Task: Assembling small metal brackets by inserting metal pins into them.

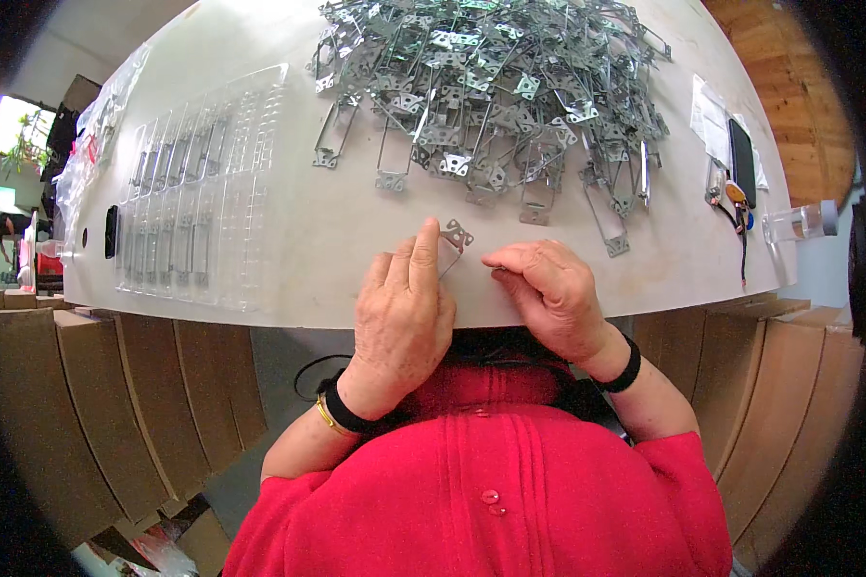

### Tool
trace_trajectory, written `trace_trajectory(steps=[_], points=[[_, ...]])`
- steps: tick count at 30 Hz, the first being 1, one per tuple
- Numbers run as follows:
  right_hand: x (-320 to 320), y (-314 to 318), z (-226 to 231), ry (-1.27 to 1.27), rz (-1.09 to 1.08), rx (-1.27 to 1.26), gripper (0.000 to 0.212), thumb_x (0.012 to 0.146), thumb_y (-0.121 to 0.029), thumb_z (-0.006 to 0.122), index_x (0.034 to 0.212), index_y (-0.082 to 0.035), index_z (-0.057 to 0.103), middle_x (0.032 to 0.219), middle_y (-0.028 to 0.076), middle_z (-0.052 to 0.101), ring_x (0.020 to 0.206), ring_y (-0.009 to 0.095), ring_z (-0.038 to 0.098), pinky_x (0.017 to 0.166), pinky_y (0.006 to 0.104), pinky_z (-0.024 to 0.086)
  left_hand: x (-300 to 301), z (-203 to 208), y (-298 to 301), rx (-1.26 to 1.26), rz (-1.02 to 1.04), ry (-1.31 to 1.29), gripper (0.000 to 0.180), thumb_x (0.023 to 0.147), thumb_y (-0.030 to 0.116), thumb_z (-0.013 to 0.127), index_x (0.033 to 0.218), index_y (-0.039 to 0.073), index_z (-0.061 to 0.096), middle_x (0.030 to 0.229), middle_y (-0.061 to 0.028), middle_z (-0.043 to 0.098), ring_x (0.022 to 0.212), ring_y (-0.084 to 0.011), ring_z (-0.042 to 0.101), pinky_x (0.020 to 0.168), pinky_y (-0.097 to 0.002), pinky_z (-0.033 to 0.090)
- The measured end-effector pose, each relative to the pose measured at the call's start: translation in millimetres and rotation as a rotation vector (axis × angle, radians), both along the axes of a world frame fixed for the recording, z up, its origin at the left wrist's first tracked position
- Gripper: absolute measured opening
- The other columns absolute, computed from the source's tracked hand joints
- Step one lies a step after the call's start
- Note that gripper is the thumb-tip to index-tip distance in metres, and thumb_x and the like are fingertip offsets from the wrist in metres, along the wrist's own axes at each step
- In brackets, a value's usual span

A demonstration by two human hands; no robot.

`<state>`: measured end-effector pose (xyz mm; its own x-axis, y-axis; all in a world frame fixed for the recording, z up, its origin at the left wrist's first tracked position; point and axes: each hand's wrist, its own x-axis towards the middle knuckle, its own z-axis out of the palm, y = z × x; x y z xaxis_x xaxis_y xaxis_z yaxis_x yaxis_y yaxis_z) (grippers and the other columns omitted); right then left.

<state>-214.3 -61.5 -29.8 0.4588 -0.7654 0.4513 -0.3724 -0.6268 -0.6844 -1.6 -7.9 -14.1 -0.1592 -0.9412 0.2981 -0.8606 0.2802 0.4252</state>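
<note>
Though I cannot tell whether the left hand (397, 303) grips it, the metal bracket (457, 236) near frame centre slants up-right beside that hand's fingers, farther from the right hand (551, 287), whose fingers pinch together.

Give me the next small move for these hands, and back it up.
I'd probably bring the right hand in toward the metal bracket in the left hand: the bracket juts out beside the left index finger, and the right fingertips are pinched close by, with a gap between. Whether they grip a small part is unclear.
</note>
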Motion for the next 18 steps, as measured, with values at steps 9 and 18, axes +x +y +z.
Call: trace_trajectory(steps=[9, 18], points=[[0.3, 4.1, -3.3, -0.083, -0.077, 0.152, 0.025, 0.087, -0.003, 0.082, 0.110, -0.007, 0.072, 0.098, 0.011, 0.075, 0.090, 0.033, 0.072, 0.079, 0.0420, 0.057, 1.4, -2.9, 2.3, -0.076, 0.030, 0.014, 0.058, 0.088, 0.010, 0.078, 0.141, -0.002, 0.056, 0.126, -0.0235, 0.065, 0.106, -0.0398, 0.065, 0.093, -0.0474, 0.055], [0.1, 3.6, -3.4, -0.051, -0.090, 0.133, 0.022, 0.086, -0.004, 0.083, 0.105, -0.008, 0.072, 0.097, 0.010, 0.074, 0.089, 0.032, 0.072, 0.079, 0.0413, 0.057, 3.8, -4.0, 3.9, -0.130, 0.011, -0.063, 0.051, 0.089, 0.012, 0.075, 0.137, -0.001, 0.062, 0.123, -0.0199, 0.066, 0.100, -0.0349, 0.067, 0.087, -0.0435, 0.056]])
